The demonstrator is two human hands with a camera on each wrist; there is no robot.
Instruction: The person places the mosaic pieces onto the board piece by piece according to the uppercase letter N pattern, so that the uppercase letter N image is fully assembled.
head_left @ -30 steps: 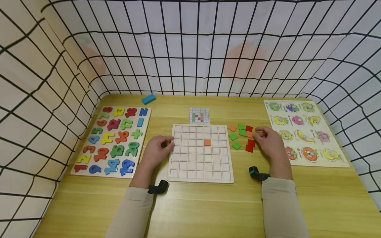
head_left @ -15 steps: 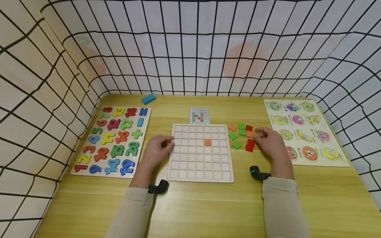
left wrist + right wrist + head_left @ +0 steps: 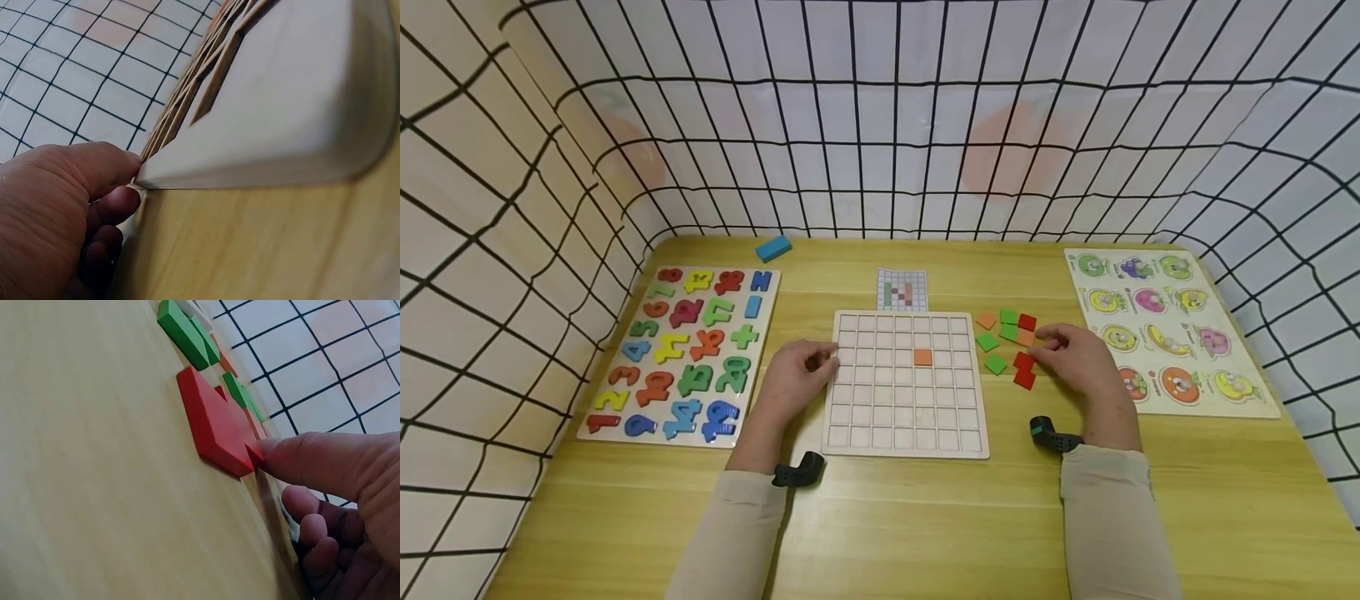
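Observation:
A pale wooden grid board [image 3: 905, 450] lies flat, an orange tile [image 3: 922, 357] in one cell. My left hand [image 3: 795, 377] rests at its left edge, thumb and index fingertips touching it a little apart; the left wrist view has the thumb tip against the board's edge [image 3: 262, 172]. To the right of the board, my right hand [image 3: 1077, 360] touches a red tile [image 3: 1023, 361] with the thumb tip. Another red tile [image 3: 1024, 379] overlaps it, and both appear as a red pair [image 3: 215, 422] in the right wrist view. The right index fingertip is hidden there.
Green, red and orange tiles lie nearby, including a green tile [image 3: 996, 364]. A printed pattern card [image 3: 902, 291] sits behind the board. A number puzzle [image 3: 681, 358] is left, a fruit puzzle [image 3: 1172, 333] right, a blue block [image 3: 773, 248] behind. Black wire mesh [image 3: 895, 150] surrounds the table.
The two red tiles have slid slightly left and toward the person, with my right thumb following against them. My left hand and the board have stayed in place.

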